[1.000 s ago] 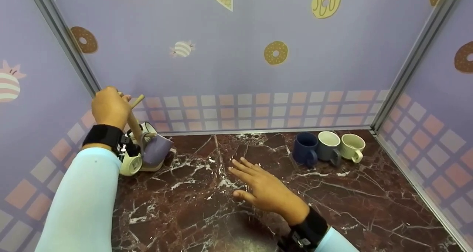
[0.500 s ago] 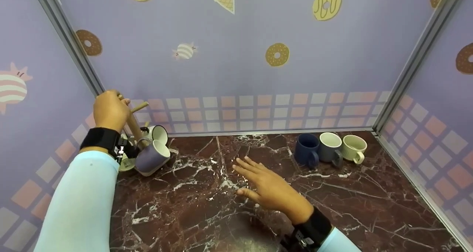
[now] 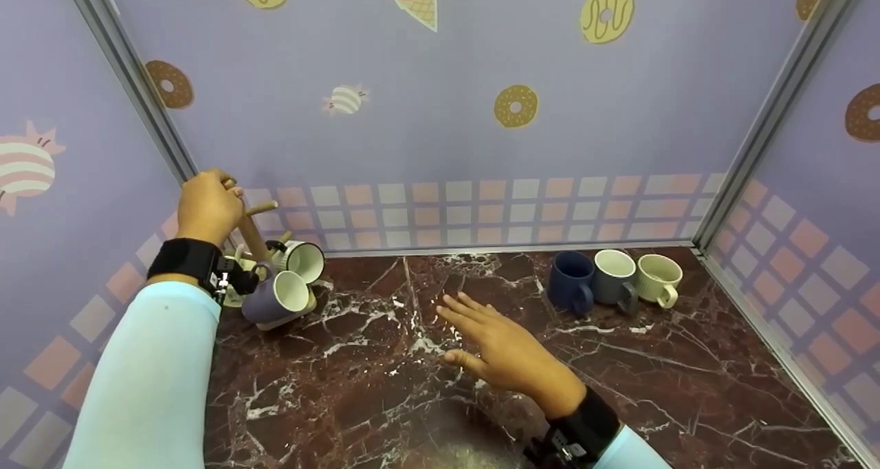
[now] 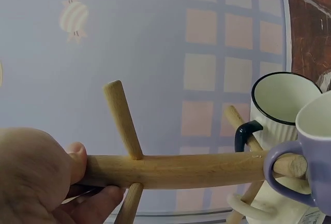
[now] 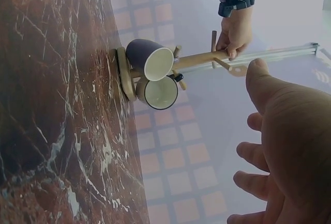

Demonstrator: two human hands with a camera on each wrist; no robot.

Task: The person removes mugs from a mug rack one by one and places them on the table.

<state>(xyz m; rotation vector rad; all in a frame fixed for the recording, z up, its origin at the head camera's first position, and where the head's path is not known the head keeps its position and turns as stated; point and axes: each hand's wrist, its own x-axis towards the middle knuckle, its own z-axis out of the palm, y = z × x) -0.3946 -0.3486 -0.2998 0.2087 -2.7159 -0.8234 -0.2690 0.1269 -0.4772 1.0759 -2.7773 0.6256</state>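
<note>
At the back left, my left hand [image 3: 210, 208] grips the top of a wooden mug tree [image 4: 196, 171] with several pegs. Low on the tree hangs a purple mug [image 3: 267, 302], its handle over a peg. Beside it is a white ribbed mug [image 4: 282, 100] with a dark rim and dark handle, also on a peg. A pale mug [image 4: 276, 203] hangs on the tree's other side, partly hidden by my wrist strap in the head view. My right hand [image 3: 512, 355], fingers spread, holds nothing over the middle of the dark marbled table [image 3: 371, 400].
At the back right a navy mug [image 3: 570, 280], a grey mug [image 3: 612, 283] with a white inside and a pale green mug [image 3: 658, 280] stand upright in a row. Patterned walls [image 3: 440, 139] rise behind and on both sides, with metal strips at the corners.
The mug tree has turned in my left hand: the purple mug's opening has swung toward the front and the white mug has come out to the right. My right hand has barely moved.
</note>
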